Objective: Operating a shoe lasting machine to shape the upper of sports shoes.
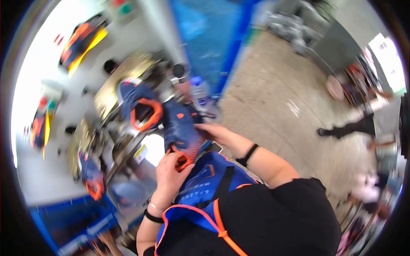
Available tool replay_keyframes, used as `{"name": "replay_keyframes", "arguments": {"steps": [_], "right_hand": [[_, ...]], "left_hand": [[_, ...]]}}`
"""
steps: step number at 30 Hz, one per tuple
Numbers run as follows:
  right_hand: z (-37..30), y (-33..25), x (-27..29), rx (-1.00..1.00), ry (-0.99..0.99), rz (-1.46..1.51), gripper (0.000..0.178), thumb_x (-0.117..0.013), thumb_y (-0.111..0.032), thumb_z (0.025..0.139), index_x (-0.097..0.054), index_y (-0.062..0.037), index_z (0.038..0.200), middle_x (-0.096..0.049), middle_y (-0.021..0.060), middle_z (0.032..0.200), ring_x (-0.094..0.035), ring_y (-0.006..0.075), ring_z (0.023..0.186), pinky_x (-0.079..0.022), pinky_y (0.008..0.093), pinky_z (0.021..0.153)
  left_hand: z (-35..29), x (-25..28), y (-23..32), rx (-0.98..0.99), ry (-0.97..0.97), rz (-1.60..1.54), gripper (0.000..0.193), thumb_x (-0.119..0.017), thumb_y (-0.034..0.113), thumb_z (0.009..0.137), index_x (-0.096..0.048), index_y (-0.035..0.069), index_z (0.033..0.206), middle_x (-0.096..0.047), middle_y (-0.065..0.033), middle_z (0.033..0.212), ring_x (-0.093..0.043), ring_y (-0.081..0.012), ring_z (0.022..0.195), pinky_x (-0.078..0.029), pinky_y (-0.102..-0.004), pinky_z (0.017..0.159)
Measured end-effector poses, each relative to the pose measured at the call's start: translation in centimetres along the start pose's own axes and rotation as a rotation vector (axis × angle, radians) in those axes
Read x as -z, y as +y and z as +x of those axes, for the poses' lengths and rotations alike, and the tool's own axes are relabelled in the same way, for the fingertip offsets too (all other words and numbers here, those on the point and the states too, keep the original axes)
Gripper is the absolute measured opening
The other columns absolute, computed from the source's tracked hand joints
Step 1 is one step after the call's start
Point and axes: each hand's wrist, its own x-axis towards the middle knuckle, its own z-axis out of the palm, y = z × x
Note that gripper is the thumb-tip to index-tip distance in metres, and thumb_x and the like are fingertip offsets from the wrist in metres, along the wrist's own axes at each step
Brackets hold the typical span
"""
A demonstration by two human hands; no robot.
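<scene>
In front of my apron, a dark blue shoe upper point(178, 128) with an orange collar is held between both hands. My left hand point(168, 170) is closed on the orange collar at its near end. Against the upper's right side, my right hand point(213, 131) grips it, with the fingertips partly hidden. Just left of it, a second blue upper with an orange collar point(147, 116) is at a machine point(124, 79) with metal parts. The picture is blurred, so finer detail does not show.
Another machine point(80, 141) stands at the left with a blue and orange upper point(92, 174) by it. A white and blue bottle point(199, 94) stands beyond my right hand. Blue framing point(232, 55) rises behind. People, one with a dark trouser leg point(346, 128), are at the right.
</scene>
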Motion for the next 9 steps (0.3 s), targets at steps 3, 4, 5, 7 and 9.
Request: {"name": "replay_keyframes", "arguments": {"steps": [3,4,5,7,9], "right_hand": [[-2.2,2.7,-2.7,-0.066,0.049,0.012,0.046,-0.068,-0.026,0.089,-0.055,0.0007,0.124,-0.065,0.0079,0.113,-0.063,0.018,0.1,-0.051,0.0333,0.088],[-2.5,3.5,-2.6,-0.07,-0.02,-0.108,0.045,-0.068,-0.024,0.089,-0.055,-0.0007,0.124,-0.065,0.0084,0.114,-0.063,0.0178,0.099,-0.051,0.0325,0.087],[-2.8,4.1,-2.8,-0.119,-0.07,-0.126,0.045,-0.068,-0.024,0.089,-0.055,-0.0007,0.124,-0.065,0.0084,0.114,-0.063,0.0178,0.099,-0.051,0.0325,0.087],[-3.6,4.8,-4.0,0.002,-0.038,-0.482,0.047,-0.069,-0.026,0.088,-0.055,-0.0028,0.126,-0.064,0.0095,0.117,-0.063,0.0184,0.102,-0.05,0.0336,0.09],[-4.7,4.7,-6.5,-0.046,-0.162,-0.486,0.053,-0.072,-0.028,0.086,-0.053,-0.0038,0.129,-0.063,0.012,0.121,-0.06,0.0192,0.111,-0.048,0.0364,0.096]], "left_hand": [[-4.0,0.4,-2.4,-0.011,0.06,-0.084,0.03,-0.08,0.012,0.065,-0.063,0.005,0.089,-0.064,-0.0109,0.081,-0.06,-0.0309,0.08,-0.048,-0.0389,0.072],[-5.4,0.6,-2.9,-0.012,0.063,-0.091,0.03,-0.08,0.012,0.066,-0.063,0.005,0.089,-0.063,-0.011,0.081,-0.06,-0.0313,0.081,-0.048,-0.0393,0.073],[-7.0,0.7,-3.4,-0.014,0.064,-0.096,0.03,-0.08,0.012,0.066,-0.064,0.005,0.09,-0.063,-0.011,0.082,-0.059,-0.0317,0.082,-0.048,-0.0397,0.074],[-10.5,0.7,-3.9,0.097,0.039,-0.187,0.032,-0.08,0.014,0.068,-0.065,0.006,0.095,-0.064,-0.0129,0.091,-0.059,-0.0315,0.086,-0.046,-0.0404,0.081],[-13.7,0.3,-4.4,0.136,0.108,-0.319,0.035,-0.081,0.013,0.07,-0.064,0.005,0.101,-0.061,-0.0171,0.105,-0.059,-0.0293,0.1,-0.047,-0.0355,0.087]]}}
